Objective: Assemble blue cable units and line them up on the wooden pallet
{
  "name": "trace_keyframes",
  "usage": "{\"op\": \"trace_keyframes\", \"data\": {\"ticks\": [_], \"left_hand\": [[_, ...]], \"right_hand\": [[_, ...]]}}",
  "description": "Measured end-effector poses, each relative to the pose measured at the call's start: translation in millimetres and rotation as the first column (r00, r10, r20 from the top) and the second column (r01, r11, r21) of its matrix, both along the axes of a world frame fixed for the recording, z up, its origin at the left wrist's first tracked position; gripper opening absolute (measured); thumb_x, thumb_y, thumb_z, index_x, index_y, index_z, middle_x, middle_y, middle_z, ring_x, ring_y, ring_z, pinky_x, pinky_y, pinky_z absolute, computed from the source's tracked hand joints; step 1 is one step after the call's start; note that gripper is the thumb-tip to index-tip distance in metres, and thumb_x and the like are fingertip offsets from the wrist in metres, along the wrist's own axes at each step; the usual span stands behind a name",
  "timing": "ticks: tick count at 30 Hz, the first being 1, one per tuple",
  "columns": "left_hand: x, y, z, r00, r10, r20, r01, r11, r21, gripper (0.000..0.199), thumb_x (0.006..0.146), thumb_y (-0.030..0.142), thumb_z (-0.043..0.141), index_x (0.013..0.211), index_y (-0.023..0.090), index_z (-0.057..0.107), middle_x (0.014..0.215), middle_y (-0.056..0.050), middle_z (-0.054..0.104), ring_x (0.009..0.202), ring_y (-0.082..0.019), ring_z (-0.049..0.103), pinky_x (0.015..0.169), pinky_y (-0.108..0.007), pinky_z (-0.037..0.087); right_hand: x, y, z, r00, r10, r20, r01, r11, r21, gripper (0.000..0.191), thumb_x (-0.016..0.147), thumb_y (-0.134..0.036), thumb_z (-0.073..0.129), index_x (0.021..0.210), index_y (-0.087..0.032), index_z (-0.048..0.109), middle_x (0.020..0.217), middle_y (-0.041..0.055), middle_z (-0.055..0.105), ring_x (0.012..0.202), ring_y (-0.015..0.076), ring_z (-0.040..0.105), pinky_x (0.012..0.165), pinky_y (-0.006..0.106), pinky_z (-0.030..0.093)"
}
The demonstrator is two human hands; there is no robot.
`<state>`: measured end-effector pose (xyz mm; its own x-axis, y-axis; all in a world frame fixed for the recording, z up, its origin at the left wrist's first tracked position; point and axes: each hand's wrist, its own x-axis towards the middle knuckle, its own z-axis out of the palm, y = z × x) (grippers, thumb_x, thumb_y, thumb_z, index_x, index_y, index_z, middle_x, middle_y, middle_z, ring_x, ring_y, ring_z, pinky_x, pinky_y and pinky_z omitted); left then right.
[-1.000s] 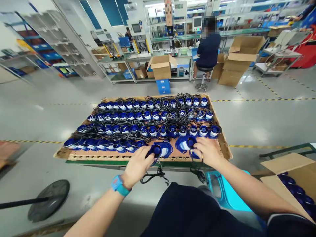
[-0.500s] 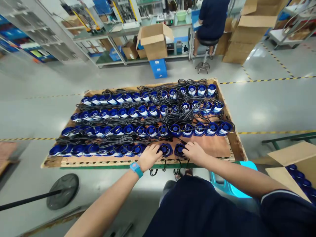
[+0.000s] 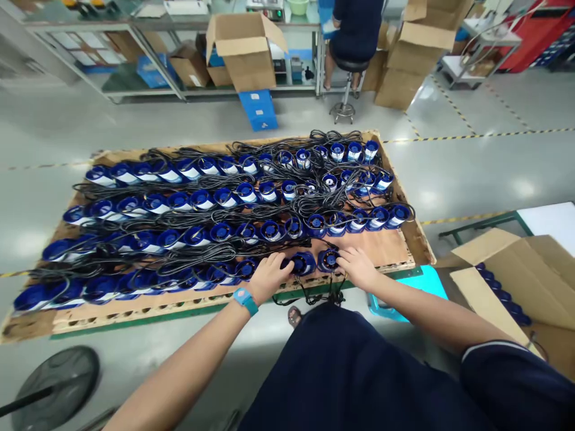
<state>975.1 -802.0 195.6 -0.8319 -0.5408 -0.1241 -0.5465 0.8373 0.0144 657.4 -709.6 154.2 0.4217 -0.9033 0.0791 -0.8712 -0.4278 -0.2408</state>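
Note:
Rows of dark blue, cup-like round housings with white labels and coiled black cables stand on a wooden pallet. In the front row, my left hand (image 3: 271,276), wearing a turquoise wristband, has its fingers bent at the left side of one blue housing (image 3: 302,263). Just right of it, my right hand (image 3: 358,267) grips the right rim of a second blue housing (image 3: 329,260). The fingertips are partly hidden against both housings. From these two, black cables (image 3: 309,296) hang over the pallet's front edge, close to my body.
An open carton (image 3: 539,281) with more blue housings stands at right, by a turquoise stool (image 3: 422,290). Across the aisle are a workbench, a carton on blue boxes (image 3: 258,111) and a seated person (image 3: 357,30). A round black base with a pole (image 3: 58,383) stands at lower left.
The view has shifted, with the pallet now appearing larger at left. Both hands stay at the same two housings; the hanging cables have gathered nearer my body.

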Motion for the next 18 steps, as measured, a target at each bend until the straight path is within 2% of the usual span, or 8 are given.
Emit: {"op": "trace_keyframes", "data": {"ticks": [3,8,11,13,16,18], "left_hand": [[0.2,1.2,-0.1,0.998,0.061,-0.018,-0.062,0.998,-0.018,0.022,0.093,0.016,0.056,0.112,0.022,0.066,0.120,-0.016,0.056,0.110,-0.030,0.052,0.083,-0.040,0.049],[-0.5,-7.1,2.2,0.997,0.061,-0.042,-0.063,0.998,-0.032,0.024,0.093,0.020,0.059,0.117,0.023,0.064,0.123,-0.016,0.057,0.115,-0.031,0.052,0.086,-0.042,0.049],[-2.2,-5.0,3.3,0.996,0.072,-0.048,-0.073,0.997,-0.024,0.029,0.092,0.017,0.059,0.121,0.022,0.063,0.129,-0.016,0.057,0.123,-0.033,0.050,0.095,-0.046,0.047],[-8.2,1.2,3.1,0.990,0.114,-0.084,-0.116,0.993,-0.015,0.031,0.091,0.021,0.063,0.122,0.019,0.062,0.129,-0.016,0.059,0.130,-0.035,0.047,0.106,-0.053,0.040],[-23.0,10.2,1.2,0.966,0.207,-0.157,-0.208,0.978,0.014,0.048,0.087,0.039,0.073,0.124,0.012,0.061,0.126,-0.019,0.062,0.134,-0.040,0.044,0.116,-0.061,0.027],[-31.7,11.9,-0.1,0.957,0.247,-0.151,-0.244,0.969,0.041,0.062,0.083,0.043,0.078,0.130,0.009,0.058,0.122,-0.020,0.065,0.128,-0.040,0.049,0.115,-0.060,0.029]], "right_hand": [[2.3,-1.4,-1.0,0.999,0.020,0.033,-0.019,0.999,-0.034,0.020,0.099,-0.037,0.062,0.099,-0.017,0.066,0.121,0.0102,0.067,0.107,0.0248,0.050,0.080,0.037,0.033],[9.4,-12.4,-3.8,0.999,0.030,0.040,-0.026,0.994,-0.102,0.018,0.099,-0.033,0.062,0.107,-0.017,0.067,0.130,0.0110,0.066,0.110,0.0259,0.051,0.083,0.038,0.036],[3.1,-14.0,-3.9,0.998,0.060,0.029,-0.058,0.994,-0.090,0.013,0.099,-0.027,0.061,0.106,-0.017,0.067,0.130,0.0108,0.066,0.112,0.0269,0.051,0.085,0.039,0.036],[-4.3,-12.6,-3.6,0.997,0.073,0.036,-0.070,0.995,-0.066,0.011,0.099,-0.025,0.060,0.103,-0.017,0.067,0.129,0.0112,0.066,0.112,0.0267,0.050,0.085,0.039,0.037],[-11.0,-11.5,-3.7,0.996,0.069,0.062,-0.066,0.996,-0.053,0.012,0.099,-0.025,0.060,0.103,-0.017,0.067,0.128,0.0124,0.066,0.111,0.0265,0.050,0.085,0.039,0.038],[-9.6,-13.3,-4.7,0.995,0.076,0.071,-0.072,0.996,-0.054,0.013,0.099,-0.023,0.058,0.105,-0.017,0.068,0.128,0.0131,0.065,0.112,0.0269,0.050,0.085,0.039,0.038]]}}
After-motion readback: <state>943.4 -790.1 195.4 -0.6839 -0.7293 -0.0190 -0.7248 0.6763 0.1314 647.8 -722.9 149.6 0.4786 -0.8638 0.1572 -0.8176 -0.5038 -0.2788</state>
